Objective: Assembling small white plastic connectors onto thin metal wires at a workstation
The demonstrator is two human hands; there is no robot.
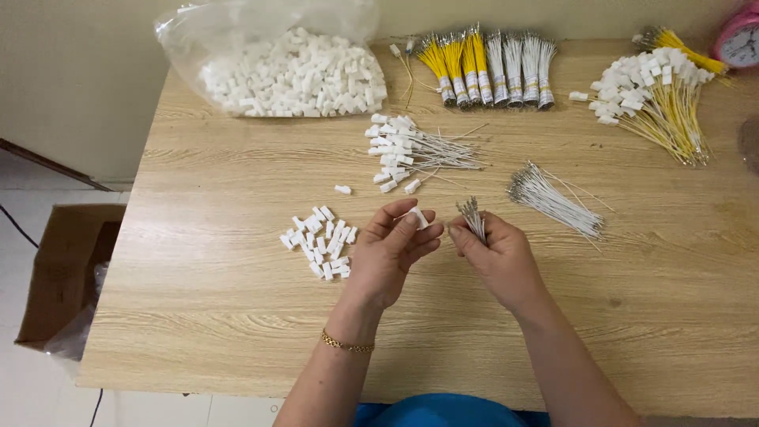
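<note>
A small white plastic connector (pixel 418 217) is pinched between the fingertips of the left hand (pixel 389 253) above the light wooden table (pixel 237 316). A thin bundle of grey wires (pixel 473 219) is gripped by the closed right hand (pixel 500 257), just beside the connector.

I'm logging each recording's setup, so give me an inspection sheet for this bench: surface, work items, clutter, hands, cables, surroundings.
Surface: light wood-grain table.
Job's things: left hand pinches a small white connector; right hand grips a wire bunch.
Clutter: loose connector pile, clear bag of connectors, assembled white-wire pile, loose white wires, bundled yellow and white wires, assembled yellow-wire pile.
Grippers: both hands closed on items, apart from the table.
Cables: dark cord on floor.
Surroundings: cardboard box, pink clock.
</note>
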